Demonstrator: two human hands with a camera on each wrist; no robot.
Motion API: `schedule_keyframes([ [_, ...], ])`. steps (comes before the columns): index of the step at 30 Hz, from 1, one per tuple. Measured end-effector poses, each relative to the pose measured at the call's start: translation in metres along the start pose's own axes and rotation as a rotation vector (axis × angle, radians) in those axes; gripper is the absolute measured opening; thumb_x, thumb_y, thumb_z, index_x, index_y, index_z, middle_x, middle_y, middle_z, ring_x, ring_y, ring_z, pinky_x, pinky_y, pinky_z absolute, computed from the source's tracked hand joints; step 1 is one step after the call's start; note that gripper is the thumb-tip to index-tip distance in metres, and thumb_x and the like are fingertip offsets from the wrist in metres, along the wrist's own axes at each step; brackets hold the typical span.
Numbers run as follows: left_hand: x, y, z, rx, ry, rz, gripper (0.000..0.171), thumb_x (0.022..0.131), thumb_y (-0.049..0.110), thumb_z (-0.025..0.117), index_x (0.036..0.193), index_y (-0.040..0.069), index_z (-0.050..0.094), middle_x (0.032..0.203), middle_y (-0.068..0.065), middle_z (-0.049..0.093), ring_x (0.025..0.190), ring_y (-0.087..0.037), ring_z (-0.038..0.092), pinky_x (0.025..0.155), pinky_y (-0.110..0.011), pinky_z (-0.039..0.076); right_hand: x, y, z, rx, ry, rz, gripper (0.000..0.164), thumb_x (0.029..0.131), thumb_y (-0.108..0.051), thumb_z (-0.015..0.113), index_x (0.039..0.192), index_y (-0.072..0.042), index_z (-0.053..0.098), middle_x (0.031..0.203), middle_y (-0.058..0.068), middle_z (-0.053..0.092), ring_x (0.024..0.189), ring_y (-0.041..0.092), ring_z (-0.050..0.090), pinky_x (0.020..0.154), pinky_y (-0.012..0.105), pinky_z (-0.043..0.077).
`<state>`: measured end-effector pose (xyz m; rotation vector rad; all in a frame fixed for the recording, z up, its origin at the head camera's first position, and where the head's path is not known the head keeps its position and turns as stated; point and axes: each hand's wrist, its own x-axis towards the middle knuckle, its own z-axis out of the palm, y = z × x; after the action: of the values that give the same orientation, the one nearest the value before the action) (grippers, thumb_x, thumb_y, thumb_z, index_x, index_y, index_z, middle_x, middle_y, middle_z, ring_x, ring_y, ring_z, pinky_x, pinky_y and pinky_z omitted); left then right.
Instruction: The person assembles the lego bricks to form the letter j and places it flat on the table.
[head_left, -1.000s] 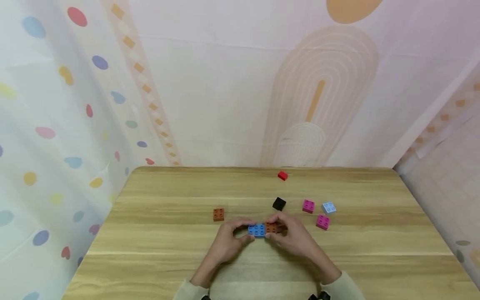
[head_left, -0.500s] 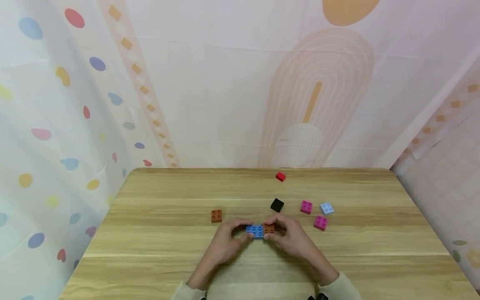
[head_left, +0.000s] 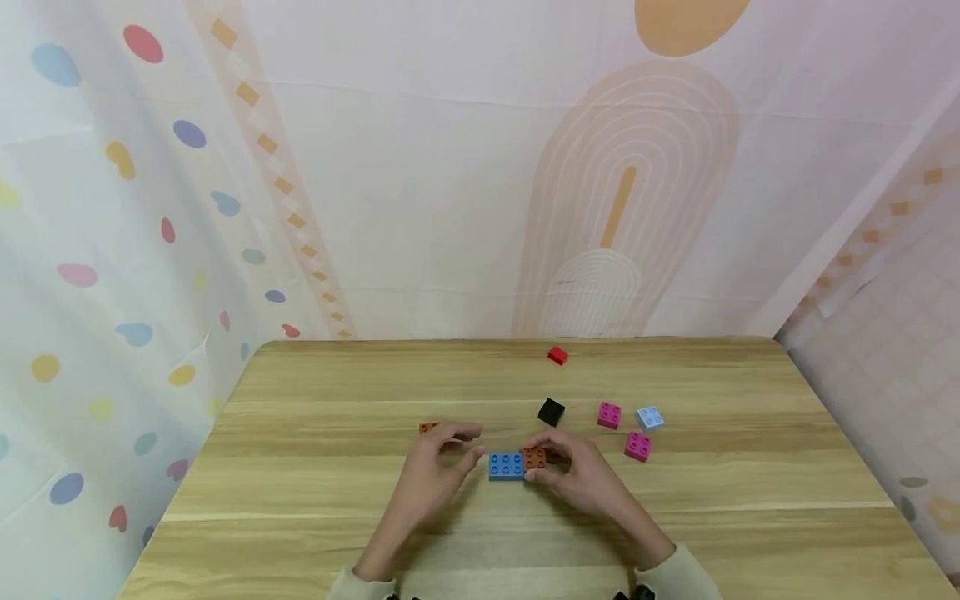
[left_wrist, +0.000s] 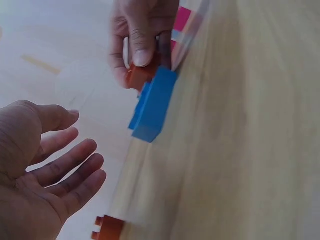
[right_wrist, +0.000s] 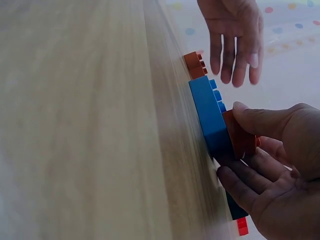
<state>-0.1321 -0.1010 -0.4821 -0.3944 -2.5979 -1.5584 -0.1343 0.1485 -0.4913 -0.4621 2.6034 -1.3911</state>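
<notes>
A blue building brick point(head_left: 504, 467) with studs on top lies on the table. On its right end sits an orange-brown brick point(head_left: 535, 460), which my right hand point(head_left: 581, 477) pinches between thumb and fingers. The right wrist view shows the thumb on this orange-brown brick point(right_wrist: 240, 135), with the blue brick point(right_wrist: 209, 116) under it. Just left of the blue brick, my left hand point(head_left: 431, 479) holds nothing, its fingers apart and relaxed. It partly covers a second orange-brown brick point(head_left: 428, 427) in the head view; the left wrist view shows that second brick point(left_wrist: 111, 229) below the fingertips.
Beyond the right hand lie a black brick point(head_left: 551, 412), two magenta bricks point(head_left: 609, 415) and a light blue brick point(head_left: 649, 417). A small red brick point(head_left: 557, 356) is near the far edge of the wooden table point(head_left: 300, 492). A patterned curtain point(head_left: 420, 183) hangs behind.
My left hand has let go of the blue brick and moved left, towards the second orange-brown brick. The right hand keeps its pinch on the stacked brick. The head view has shifted slightly.
</notes>
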Motion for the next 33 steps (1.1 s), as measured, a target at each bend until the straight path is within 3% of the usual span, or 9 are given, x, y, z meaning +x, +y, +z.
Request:
schedule_keyframes([
  [7, 0.004, -0.001, -0.017, -0.006, 0.034, -0.016, 0.027, 0.092, 0.009, 0.077, 0.119, 0.008, 0.073, 0.118, -0.011, 0.074, 0.109, -0.030, 0.069, 0.094, -0.048, 0.058, 0.000, -0.001, -0.002, 0.004, -0.029, 0.002, 0.033, 0.092, -0.028, 0.078, 0.124, -0.022, 0.073, 0.129, 0.000, 0.071, 0.124, 0.027, 0.064, 0.105, 0.055, 0.050],
  [13, 0.009, -0.005, -0.030, 0.019, 0.044, -0.017, 0.031, 0.091, 0.009, 0.078, 0.121, 0.010, 0.073, 0.116, -0.014, 0.071, 0.093, -0.024, 0.067, 0.081, -0.038, 0.060, 0.000, 0.000, -0.002, 0.001, -0.022, 0.010, 0.033, 0.092, -0.028, 0.078, 0.124, -0.022, 0.073, 0.128, 0.000, 0.071, 0.124, 0.029, 0.063, 0.106, 0.056, 0.049],
  [20, 0.013, -0.019, -0.040, 0.038, 0.041, -0.007, 0.041, 0.087, 0.011, 0.082, 0.126, 0.005, 0.070, 0.119, -0.018, 0.068, 0.101, -0.030, 0.071, 0.089, -0.045, 0.060, 0.001, 0.000, -0.001, -0.002, -0.020, 0.023, 0.033, 0.091, -0.028, 0.078, 0.124, -0.024, 0.073, 0.128, 0.000, 0.071, 0.124, 0.028, 0.063, 0.105, 0.056, 0.049],
  [33, 0.015, -0.043, -0.047, 0.057, -0.024, -0.165, 0.054, 0.085, 0.006, 0.083, 0.135, 0.006, 0.065, 0.133, -0.015, 0.066, 0.120, -0.032, 0.065, 0.101, -0.046, 0.055, -0.001, -0.002, -0.001, 0.009, -0.017, 0.055, 0.035, 0.091, -0.027, 0.078, 0.126, -0.025, 0.073, 0.134, 0.001, 0.069, 0.130, 0.031, 0.060, 0.109, 0.057, 0.047],
])
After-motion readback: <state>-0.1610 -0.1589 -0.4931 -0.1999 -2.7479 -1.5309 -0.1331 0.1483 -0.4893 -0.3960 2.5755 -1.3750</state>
